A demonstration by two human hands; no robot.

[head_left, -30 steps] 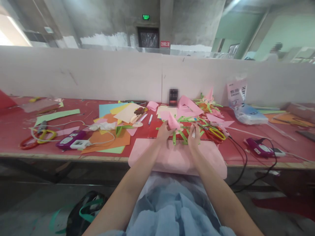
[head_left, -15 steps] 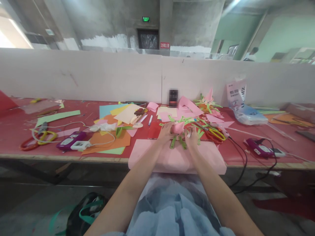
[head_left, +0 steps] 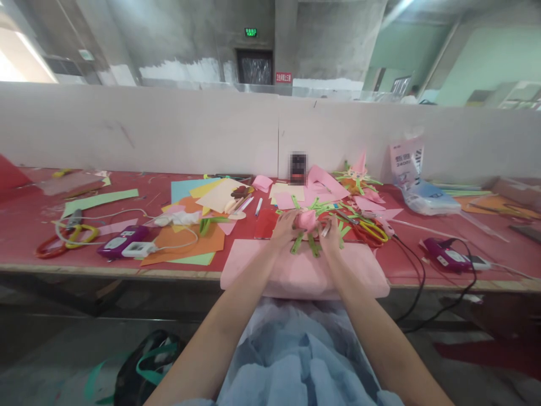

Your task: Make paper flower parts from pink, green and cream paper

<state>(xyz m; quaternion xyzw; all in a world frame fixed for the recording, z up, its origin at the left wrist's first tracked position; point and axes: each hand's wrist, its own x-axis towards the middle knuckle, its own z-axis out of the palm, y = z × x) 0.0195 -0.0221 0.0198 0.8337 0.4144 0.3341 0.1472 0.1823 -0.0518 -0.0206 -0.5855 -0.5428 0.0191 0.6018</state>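
Observation:
A pink paper craft (head_left: 307,220) with a cone-like middle and green paper strips (head_left: 313,247) spreading from it sits between my hands. My left hand (head_left: 285,226) is closed about its left side, fingertips partly hidden behind the pink paper. On the other side my right hand (head_left: 331,233) has its fingers bent in against the craft's edge; a small whitish bit shows at the fingertips, too small to name. Beneath lies a pink padded sheet (head_left: 262,269) at the table's front edge. Just right of my right hand are yellow-handled scissors (head_left: 374,230).
A similar craft (head_left: 358,175) stands at the back right, left of a plastic bag (head_left: 408,169). Coloured paper sheets (head_left: 203,242) and pens (head_left: 258,207) lie leftward. Purple devices (head_left: 122,242) with cables rest on both sides. A white partition (head_left: 190,129) closes the back.
The pink craft has shifted very slightly between my hands, its green strips turning a little. Both hands stay at its sides. Behind the partition, a person appears at the far right.

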